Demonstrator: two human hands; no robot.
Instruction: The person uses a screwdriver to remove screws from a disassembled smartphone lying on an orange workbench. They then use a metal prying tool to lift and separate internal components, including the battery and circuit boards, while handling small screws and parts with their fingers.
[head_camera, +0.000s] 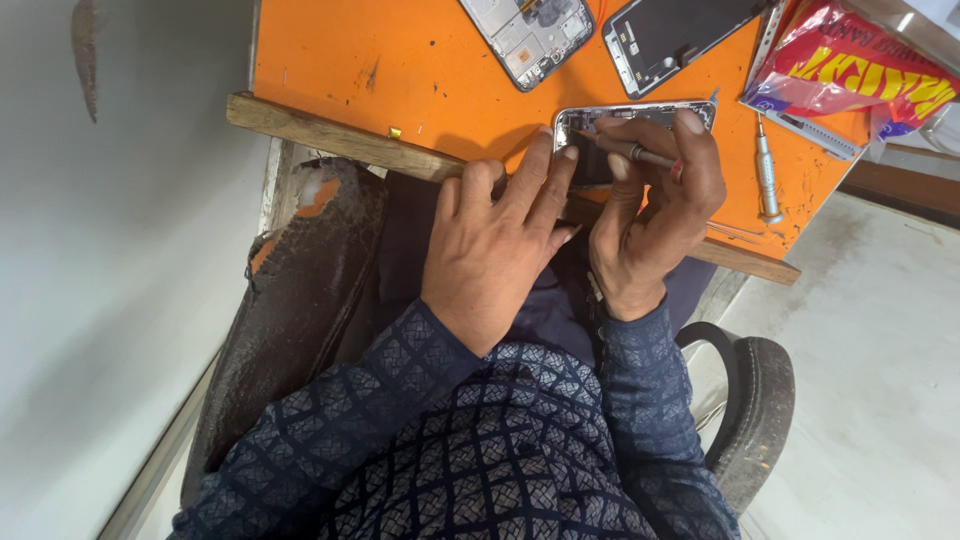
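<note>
Orange desk (400, 60), wooden front edge. We see opened phone (640, 115) at front edge, near right corner. Left hand (495, 240) presses fingers flat on phone's left end, not curled round it. Right hand (655, 215) pinches slim tool (640, 153), tip over phone interior. Red-yellow packet (860, 70) at right edge, contents hidden. Spare screwdriver (767, 170) lies just right of phone.

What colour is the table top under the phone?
Orange, with dark marks; the head view shows the table top under the phone.
</note>
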